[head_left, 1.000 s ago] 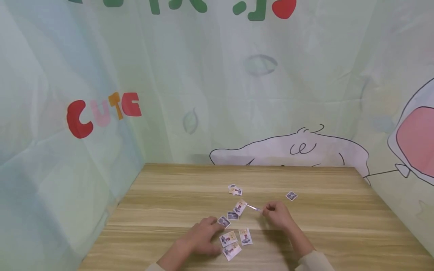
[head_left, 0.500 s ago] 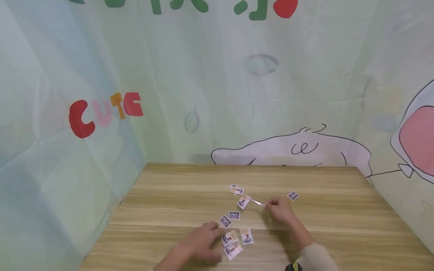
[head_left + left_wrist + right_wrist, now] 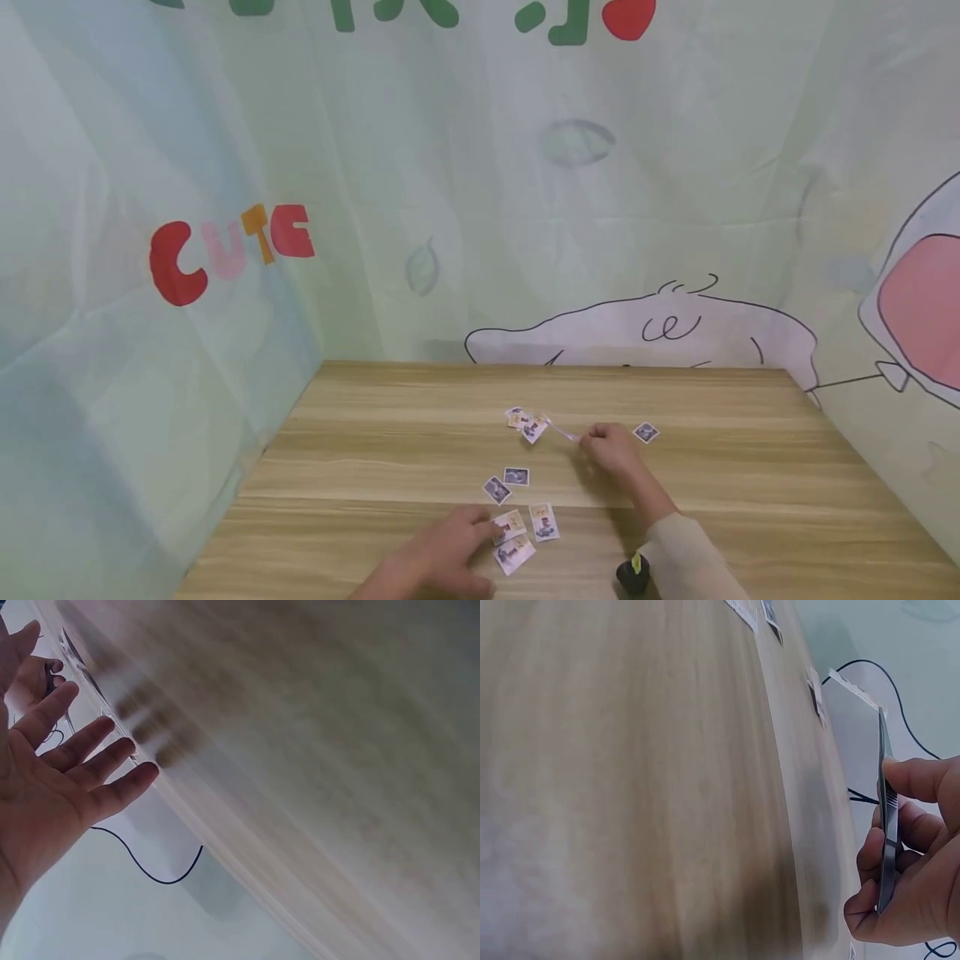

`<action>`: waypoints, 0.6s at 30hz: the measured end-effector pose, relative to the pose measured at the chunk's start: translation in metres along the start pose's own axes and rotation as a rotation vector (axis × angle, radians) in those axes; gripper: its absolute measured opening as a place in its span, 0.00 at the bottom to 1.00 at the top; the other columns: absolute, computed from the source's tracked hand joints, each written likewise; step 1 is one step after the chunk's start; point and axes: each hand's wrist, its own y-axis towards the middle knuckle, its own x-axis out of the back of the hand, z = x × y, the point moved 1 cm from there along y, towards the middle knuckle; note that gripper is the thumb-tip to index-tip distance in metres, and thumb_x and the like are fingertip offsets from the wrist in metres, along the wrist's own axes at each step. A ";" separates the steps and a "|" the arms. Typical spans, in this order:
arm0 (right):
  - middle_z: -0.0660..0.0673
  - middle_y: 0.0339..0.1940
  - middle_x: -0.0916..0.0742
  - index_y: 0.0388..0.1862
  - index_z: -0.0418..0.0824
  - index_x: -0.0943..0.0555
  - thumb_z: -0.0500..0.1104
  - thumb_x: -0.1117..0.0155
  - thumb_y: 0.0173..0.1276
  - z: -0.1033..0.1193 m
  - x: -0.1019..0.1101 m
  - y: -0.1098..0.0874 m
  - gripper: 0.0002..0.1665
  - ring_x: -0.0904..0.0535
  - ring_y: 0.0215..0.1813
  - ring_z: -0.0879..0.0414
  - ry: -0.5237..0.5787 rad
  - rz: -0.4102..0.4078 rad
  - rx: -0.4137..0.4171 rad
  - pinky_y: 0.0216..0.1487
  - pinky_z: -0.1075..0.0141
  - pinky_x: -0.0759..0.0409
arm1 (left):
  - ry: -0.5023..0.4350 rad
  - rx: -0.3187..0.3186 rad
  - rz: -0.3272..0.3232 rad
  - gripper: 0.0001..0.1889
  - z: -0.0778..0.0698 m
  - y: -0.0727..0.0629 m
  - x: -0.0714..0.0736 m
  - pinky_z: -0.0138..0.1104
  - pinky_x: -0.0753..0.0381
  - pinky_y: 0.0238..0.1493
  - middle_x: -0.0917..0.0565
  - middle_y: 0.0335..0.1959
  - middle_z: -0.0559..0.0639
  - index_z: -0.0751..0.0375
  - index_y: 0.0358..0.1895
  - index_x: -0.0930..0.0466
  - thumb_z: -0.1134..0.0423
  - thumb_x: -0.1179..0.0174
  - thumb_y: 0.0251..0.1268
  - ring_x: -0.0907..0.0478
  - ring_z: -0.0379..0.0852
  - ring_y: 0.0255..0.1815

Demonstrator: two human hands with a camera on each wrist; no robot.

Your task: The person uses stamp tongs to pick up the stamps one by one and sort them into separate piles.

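Metal tweezers [image 3: 889, 802] with card [image 3: 534, 429]; now nearer the far cards [image 3: 514, 418]

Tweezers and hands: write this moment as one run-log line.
right hand: holds tweezers | tweezers: grip raised card near far cards | left hand: at nearer cards, contact unclear

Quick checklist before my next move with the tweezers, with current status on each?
1. Tweezers gripped by the right hand: ok.
2. Held card caught at the tweezers' tip: ok.
3. Held card raised off the table: ok, by the right wrist view.
4. Held card lined up with the far cards: cannot tell; they overlap in the head view.
5. Left hand off the near cards: cannot tell; it overlaps one in the head view.
6. Lone card on the right apart from other cards: ok.
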 end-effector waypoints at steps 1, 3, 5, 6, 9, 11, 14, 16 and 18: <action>0.46 0.22 0.22 0.29 0.35 0.19 0.38 0.40 0.57 0.001 -0.001 0.001 0.06 0.28 0.27 0.53 0.011 -0.001 -0.008 0.28 0.64 0.29 | 0.003 -0.010 -0.008 0.33 0.000 -0.001 0.000 0.40 0.28 0.53 0.27 0.55 0.52 0.52 0.57 0.24 0.48 0.32 0.42 0.29 0.47 0.53; 0.44 0.21 0.22 0.30 0.34 0.20 0.36 0.41 0.57 0.001 -0.003 0.003 0.06 0.29 0.25 0.53 0.040 0.000 -0.026 0.25 0.65 0.30 | 0.014 -0.040 -0.024 0.32 -0.001 -0.002 0.000 0.39 0.27 0.52 0.27 0.53 0.51 0.53 0.56 0.23 0.49 0.31 0.42 0.29 0.46 0.52; 0.43 0.19 0.22 0.30 0.33 0.20 0.35 0.42 0.57 0.002 -0.004 0.006 0.06 0.29 0.23 0.53 0.079 0.001 -0.054 0.23 0.65 0.30 | 0.029 -0.074 -0.036 0.31 -0.001 -0.003 -0.001 0.37 0.27 0.51 0.26 0.51 0.50 0.53 0.55 0.23 0.48 0.31 0.42 0.29 0.45 0.51; 0.43 0.19 0.22 0.30 0.32 0.20 0.35 0.42 0.57 0.002 -0.004 0.007 0.06 0.29 0.23 0.53 0.080 -0.005 -0.061 0.23 0.66 0.30 | 0.034 -0.089 -0.041 0.31 -0.001 -0.003 -0.001 0.37 0.27 0.51 0.26 0.51 0.50 0.54 0.55 0.23 0.48 0.31 0.43 0.29 0.45 0.51; 0.43 0.20 0.22 0.29 0.32 0.20 0.35 0.42 0.56 0.003 -0.004 0.010 0.06 0.29 0.24 0.53 0.062 -0.026 -0.060 0.24 0.66 0.30 | 0.025 -0.124 -0.049 0.29 -0.002 -0.003 -0.002 0.36 0.27 0.50 0.26 0.50 0.49 0.54 0.54 0.22 0.49 0.32 0.44 0.29 0.43 0.50; 0.44 0.21 0.22 0.28 0.33 0.20 0.36 0.41 0.55 0.003 -0.004 0.013 0.06 0.29 0.26 0.52 0.040 -0.044 -0.058 0.26 0.65 0.30 | 0.020 -0.138 -0.053 0.28 -0.003 -0.003 -0.001 0.35 0.27 0.51 0.26 0.50 0.48 0.54 0.53 0.22 0.49 0.32 0.45 0.29 0.42 0.50; 0.44 0.23 0.22 0.27 0.33 0.20 0.36 0.40 0.53 0.004 -0.005 0.016 0.05 0.29 0.28 0.51 0.028 -0.060 -0.065 0.28 0.64 0.31 | 0.016 -0.150 -0.056 0.27 -0.004 -0.003 -0.001 0.34 0.27 0.50 0.26 0.49 0.48 0.53 0.52 0.22 0.50 0.32 0.45 0.29 0.42 0.50; 0.44 0.23 0.22 0.26 0.33 0.20 0.35 0.40 0.52 0.004 -0.005 0.017 0.05 0.29 0.29 0.51 0.028 -0.061 -0.071 0.29 0.64 0.31 | 0.017 -0.150 -0.052 0.27 -0.005 -0.003 -0.001 0.34 0.27 0.50 0.26 0.49 0.48 0.53 0.51 0.22 0.49 0.32 0.45 0.30 0.42 0.50; 0.45 0.21 0.22 0.26 0.33 0.21 0.35 0.40 0.53 0.004 -0.006 0.018 0.05 0.28 0.28 0.52 0.023 -0.059 -0.071 0.28 0.65 0.30 | 0.011 -0.143 -0.044 0.26 -0.005 -0.003 -0.001 0.34 0.27 0.50 0.26 0.49 0.47 0.53 0.51 0.22 0.49 0.32 0.45 0.30 0.41 0.50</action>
